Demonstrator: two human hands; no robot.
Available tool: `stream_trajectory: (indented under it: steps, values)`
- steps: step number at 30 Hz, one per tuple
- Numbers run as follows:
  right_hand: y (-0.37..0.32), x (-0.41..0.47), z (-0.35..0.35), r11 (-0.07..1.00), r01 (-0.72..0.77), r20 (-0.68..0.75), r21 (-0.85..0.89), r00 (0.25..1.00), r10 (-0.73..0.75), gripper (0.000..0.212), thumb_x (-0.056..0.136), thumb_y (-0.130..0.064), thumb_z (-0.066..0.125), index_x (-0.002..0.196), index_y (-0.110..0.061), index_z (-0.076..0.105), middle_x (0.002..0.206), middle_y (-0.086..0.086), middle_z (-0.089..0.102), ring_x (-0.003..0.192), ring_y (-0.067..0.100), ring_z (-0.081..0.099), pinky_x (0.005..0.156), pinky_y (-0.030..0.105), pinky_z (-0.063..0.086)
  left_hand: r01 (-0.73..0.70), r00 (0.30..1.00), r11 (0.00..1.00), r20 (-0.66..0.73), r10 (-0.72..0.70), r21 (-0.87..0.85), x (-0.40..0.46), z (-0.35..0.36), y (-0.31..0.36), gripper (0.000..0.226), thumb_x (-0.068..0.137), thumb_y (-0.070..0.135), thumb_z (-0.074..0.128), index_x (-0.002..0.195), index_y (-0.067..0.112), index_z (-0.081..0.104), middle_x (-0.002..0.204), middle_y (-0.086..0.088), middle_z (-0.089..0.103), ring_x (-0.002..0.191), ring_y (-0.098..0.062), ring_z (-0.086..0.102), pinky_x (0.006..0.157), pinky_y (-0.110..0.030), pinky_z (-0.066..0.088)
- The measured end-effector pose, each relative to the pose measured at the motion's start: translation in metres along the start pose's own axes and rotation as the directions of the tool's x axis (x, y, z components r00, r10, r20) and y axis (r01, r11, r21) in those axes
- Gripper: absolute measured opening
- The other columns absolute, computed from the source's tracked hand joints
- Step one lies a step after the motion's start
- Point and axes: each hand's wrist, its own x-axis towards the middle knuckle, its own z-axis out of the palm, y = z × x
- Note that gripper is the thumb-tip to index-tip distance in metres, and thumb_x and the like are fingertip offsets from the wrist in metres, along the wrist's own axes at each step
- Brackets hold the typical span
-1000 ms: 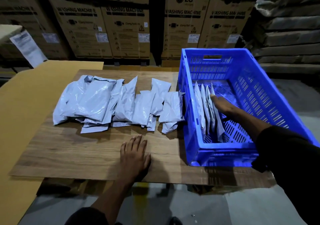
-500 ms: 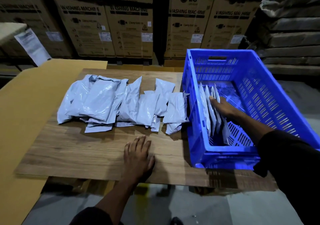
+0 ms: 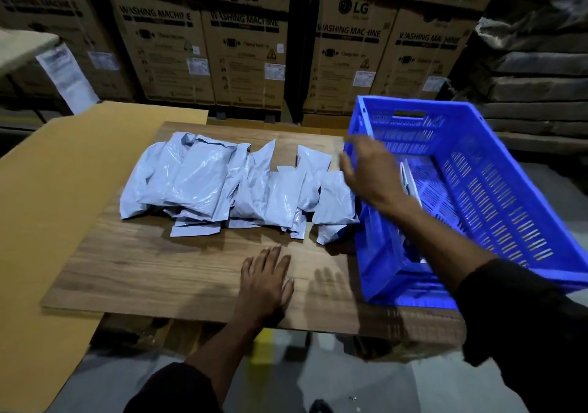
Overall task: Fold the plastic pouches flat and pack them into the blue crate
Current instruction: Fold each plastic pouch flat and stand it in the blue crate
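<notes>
Glossy grey pouches (image 3: 235,186) on woodgrain board (image 3: 159,272) | slotted blue crate (image 3: 496,170) | both grips spread, empty

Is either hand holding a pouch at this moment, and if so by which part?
No. The right hand hangs open above the crate's left wall; the left hand lies flat on the wooden board.

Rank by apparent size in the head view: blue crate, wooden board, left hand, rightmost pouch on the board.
1. Wooden board, largest.
2. Blue crate; it sits near the camera, so its true size against the board is unsure.
3. and 4. Left hand and rightmost pouch look alike; the hand is nearer, so no ranking.
</notes>
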Motion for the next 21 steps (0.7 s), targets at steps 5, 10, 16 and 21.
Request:
stream_trajectory:
  steps: [5, 10, 16, 21]
  values:
    - [-0.029, -0.026, 0.076, 0.971, 0.027, 0.388, -0.239, 0.919, 0.070, 0.046, 0.094, -0.034, 0.051, 0.131, -0.006, 0.053, 0.141, 0.018, 0.048, 0.130, 0.041, 0.045, 0.103, 0.048, 0.040, -0.048, 0.998, 0.998, 0.047, 0.046, 0.040, -0.014, -0.003, -0.040, 0.055, 0.090, 0.047, 0.051, 0.137, 0.021, 0.063, 0.151, -0.011, 0.051, 0.135, -0.035, 0.052, 0.105, -0.053, 0.040]
    - [-0.006, -0.067, 0.124, 0.886, -0.053, 0.500, -0.461, 0.809, 0.308, 0.068, 0.094, -0.045, 0.052, 0.151, -0.015, 0.029, 0.165, 0.015, 0.008, 0.149, 0.048, 0.006, 0.116, 0.062, 0.015, -0.052, 0.991, 0.997, 0.128, 0.043, 0.062, -0.019, -0.006, -0.066, 0.064, 0.089, 0.058, 0.046, 0.146, 0.030, 0.051, 0.159, -0.009, 0.042, 0.143, -0.032, 0.043, 0.112, -0.058, 0.025]
    - [0.002, -0.068, 0.138, 0.841, -0.090, 0.459, -0.533, 0.805, 0.377, 0.066, 0.096, -0.024, 0.052, 0.153, -0.017, 0.020, 0.166, 0.014, 0.001, 0.147, 0.050, 0.006, 0.106, 0.065, 0.033, -0.079, 0.988, 0.994, 0.136, 0.068, 0.071, -0.020, -0.004, -0.070, 0.062, 0.093, 0.059, 0.040, 0.149, 0.031, 0.047, 0.161, -0.008, 0.040, 0.146, -0.032, 0.039, 0.111, -0.062, 0.034]
    - [0.000, -0.064, 0.133, 0.869, -0.136, 0.427, -0.475, 0.828, 0.364, 0.069, 0.095, -0.029, 0.056, 0.153, -0.020, 0.021, 0.165, 0.012, 0.006, 0.147, 0.047, 0.011, 0.102, 0.062, 0.041, -0.111, 0.986, 0.989, 0.133, 0.097, 0.096, -0.019, -0.007, -0.074, 0.065, 0.097, 0.060, 0.027, 0.156, 0.032, 0.036, 0.168, -0.006, 0.024, 0.153, -0.030, 0.025, 0.117, -0.061, 0.022]
